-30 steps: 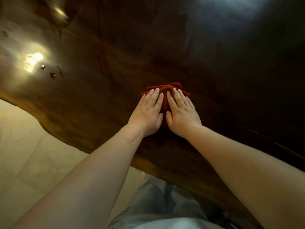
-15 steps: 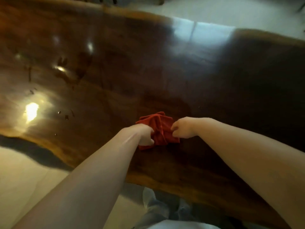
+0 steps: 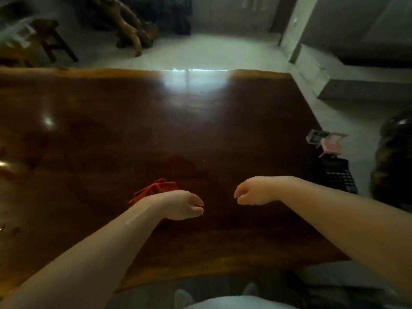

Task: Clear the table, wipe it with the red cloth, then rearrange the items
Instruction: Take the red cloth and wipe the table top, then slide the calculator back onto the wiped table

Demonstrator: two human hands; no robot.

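The red cloth point(image 3: 156, 190) lies bunched on the dark wooden table point(image 3: 200, 130), near the front edge and left of centre. My left hand point(image 3: 182, 205) hovers over its right part with the fingers curled against the thumb; no red shows between the fingertips, and the wrist hides part of the cloth. My right hand point(image 3: 256, 190) hangs above bare table to the right of the cloth, fingers loosely curled and apart, holding nothing.
Just past the table's right edge are a black calculator point(image 3: 338, 177), a small pink chair-shaped item point(image 3: 331, 146) and a small box point(image 3: 315, 136). A dark bulky object point(image 3: 392, 166) stands further right. A wooden stool point(image 3: 51, 39) and a carved wood piece point(image 3: 129, 30) stand beyond the far edge.
Both hands pressed flat on the cloth, then gripped it. Now they have let go and moved apart, the right hand well clear to the right. The view has lifted toward the room.
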